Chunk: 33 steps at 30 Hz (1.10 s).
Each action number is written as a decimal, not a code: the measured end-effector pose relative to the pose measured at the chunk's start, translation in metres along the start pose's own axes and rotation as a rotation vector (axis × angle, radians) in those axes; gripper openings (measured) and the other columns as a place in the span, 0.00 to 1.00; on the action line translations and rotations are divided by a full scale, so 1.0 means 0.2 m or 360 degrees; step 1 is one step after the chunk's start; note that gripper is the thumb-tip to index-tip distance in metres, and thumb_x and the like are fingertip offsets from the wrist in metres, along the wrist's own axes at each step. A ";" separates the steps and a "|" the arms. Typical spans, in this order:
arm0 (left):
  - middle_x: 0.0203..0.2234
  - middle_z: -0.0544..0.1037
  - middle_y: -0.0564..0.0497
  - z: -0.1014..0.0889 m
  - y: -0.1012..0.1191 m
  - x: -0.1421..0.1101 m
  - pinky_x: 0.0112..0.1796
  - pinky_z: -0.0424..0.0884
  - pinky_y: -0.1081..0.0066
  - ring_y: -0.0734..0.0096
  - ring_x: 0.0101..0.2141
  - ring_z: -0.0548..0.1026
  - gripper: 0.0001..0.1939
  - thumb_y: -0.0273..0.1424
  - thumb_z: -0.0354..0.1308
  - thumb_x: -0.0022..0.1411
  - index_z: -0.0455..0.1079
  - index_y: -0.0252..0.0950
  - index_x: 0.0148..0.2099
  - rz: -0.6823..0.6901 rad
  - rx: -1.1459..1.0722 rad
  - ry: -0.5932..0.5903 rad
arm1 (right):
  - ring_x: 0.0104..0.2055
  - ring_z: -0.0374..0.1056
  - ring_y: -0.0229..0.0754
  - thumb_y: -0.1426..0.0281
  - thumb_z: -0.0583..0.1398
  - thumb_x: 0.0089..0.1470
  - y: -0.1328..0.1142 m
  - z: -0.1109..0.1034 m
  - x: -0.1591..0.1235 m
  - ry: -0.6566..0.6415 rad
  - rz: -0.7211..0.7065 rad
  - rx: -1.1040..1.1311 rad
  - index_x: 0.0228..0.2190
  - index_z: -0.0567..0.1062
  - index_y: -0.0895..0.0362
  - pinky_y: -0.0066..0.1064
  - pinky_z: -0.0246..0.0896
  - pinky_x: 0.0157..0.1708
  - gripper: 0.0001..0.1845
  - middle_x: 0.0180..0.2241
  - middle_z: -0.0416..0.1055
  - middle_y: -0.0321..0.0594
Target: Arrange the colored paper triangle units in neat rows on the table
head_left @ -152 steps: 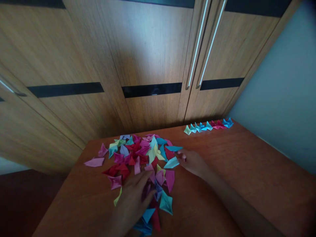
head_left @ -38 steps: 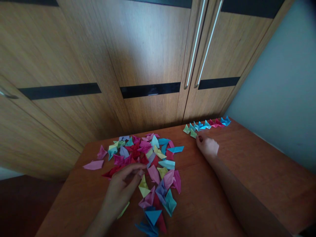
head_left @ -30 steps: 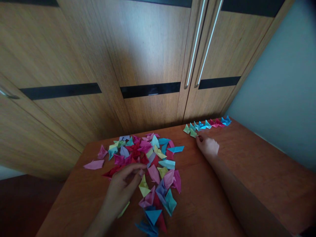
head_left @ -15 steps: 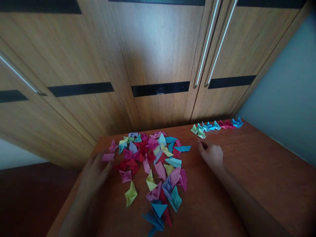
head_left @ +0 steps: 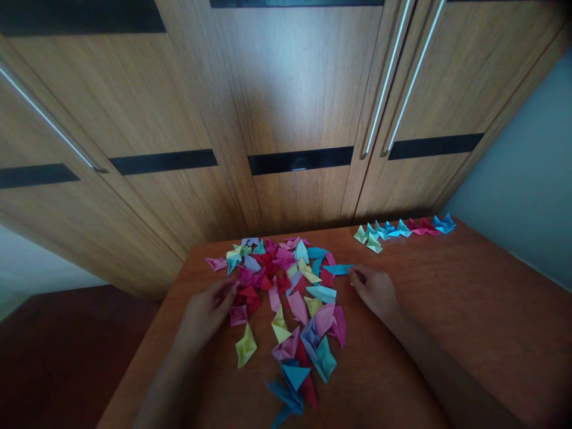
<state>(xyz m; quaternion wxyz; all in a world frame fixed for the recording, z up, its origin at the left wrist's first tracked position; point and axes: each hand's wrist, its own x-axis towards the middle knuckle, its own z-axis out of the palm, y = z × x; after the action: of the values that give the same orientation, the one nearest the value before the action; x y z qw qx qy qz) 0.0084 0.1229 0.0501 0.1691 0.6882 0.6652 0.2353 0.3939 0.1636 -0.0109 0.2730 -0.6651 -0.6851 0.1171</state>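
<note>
A loose pile of folded paper pieces point(head_left: 286, 292) in pink, red, blue, yellow and green is spread over the brown table point(head_left: 447, 333). My left hand point(head_left: 205, 310) lies at the pile's left edge, fingers stretched toward a red piece point(head_left: 243, 293) and a pink piece point(head_left: 238, 314). My right hand point(head_left: 374, 291) sits at the pile's right edge, fingertips pinched at the tip of a flat blue piece point(head_left: 337, 269). A row of folded pieces point(head_left: 402, 229) in green, blue and red runs along the far right edge of the table.
Wooden cupboard doors point(head_left: 286, 107) with long metal handles point(head_left: 386, 77) stand right behind the table. A grey wall point(head_left: 527, 190) borders the right side. Dark floor point(head_left: 58, 357) lies to the left of the table's edge.
My right hand came back from the row at the far edge to the blue piece. My left hand swept to the pile's left edge, pushing pieces; a yellow-green piece now lies apart at the front.
</note>
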 end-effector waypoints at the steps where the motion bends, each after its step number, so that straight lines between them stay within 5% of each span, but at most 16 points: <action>1: 0.47 0.79 0.47 0.00 0.01 0.00 0.46 0.72 0.65 0.59 0.46 0.77 0.20 0.38 0.51 0.60 0.71 0.38 0.52 0.0050 -0.0005 -0.0003 | 0.29 0.71 0.39 0.63 0.52 0.57 0.00 0.01 0.00 -0.0007 -0.0005 0.0005 0.30 0.77 0.53 0.25 0.55 0.27 0.15 0.27 0.76 0.36; 7: 0.48 0.78 0.48 0.05 0.05 0.01 0.52 0.68 0.63 0.60 0.50 0.74 0.16 0.31 0.52 0.58 0.74 0.43 0.48 0.0400 0.0082 -0.0065 | 0.28 0.71 0.38 0.64 0.52 0.58 -0.01 0.01 0.00 -0.0019 -0.0030 0.0023 0.28 0.77 0.53 0.25 0.56 0.28 0.15 0.25 0.75 0.35; 18: 0.32 0.82 0.52 0.04 0.13 0.00 0.35 0.74 0.72 0.65 0.31 0.80 0.10 0.34 0.54 0.58 0.76 0.40 0.37 0.0212 -0.0043 0.0238 | 0.28 0.71 0.40 0.63 0.52 0.58 -0.06 -0.03 -0.01 0.0037 -0.0072 0.0222 0.30 0.77 0.54 0.26 0.60 0.29 0.15 0.26 0.76 0.36; 25: 0.29 0.81 0.53 0.03 0.34 -0.01 0.34 0.73 0.72 0.68 0.29 0.79 0.08 0.30 0.53 0.56 0.75 0.39 0.35 0.0311 -0.0107 0.0213 | 0.31 0.70 0.38 0.67 0.52 0.60 -0.36 -0.16 -0.14 0.0035 -0.0630 0.0525 0.34 0.76 0.55 0.26 0.61 0.33 0.13 0.30 0.76 0.39; 29: 0.29 0.81 0.53 0.05 0.45 -0.01 0.35 0.72 0.72 0.69 0.30 0.78 0.08 0.27 0.53 0.56 0.74 0.39 0.35 0.0405 -0.0118 0.0162 | 0.33 0.69 0.37 0.71 0.54 0.60 -0.53 -0.18 -0.26 -0.0096 -0.0984 0.0399 0.42 0.73 0.54 0.27 0.61 0.34 0.11 0.32 0.75 0.38; 33: 0.29 0.80 0.53 0.10 0.53 -0.01 0.34 0.70 0.72 0.70 0.30 0.77 0.07 0.25 0.53 0.56 0.72 0.38 0.34 0.0483 -0.0128 0.0078 | 0.34 0.70 0.41 0.64 0.57 0.59 -0.59 -0.12 -0.33 -0.0089 -0.1083 0.0154 0.49 0.68 0.54 0.30 0.61 0.33 0.17 0.34 0.75 0.38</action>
<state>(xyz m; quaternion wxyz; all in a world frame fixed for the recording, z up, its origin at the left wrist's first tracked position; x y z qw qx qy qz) 0.1085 0.1170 0.0906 0.1428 0.7675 0.5475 0.3013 0.3054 0.0844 0.0564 0.3088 -0.3812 -0.8686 0.0697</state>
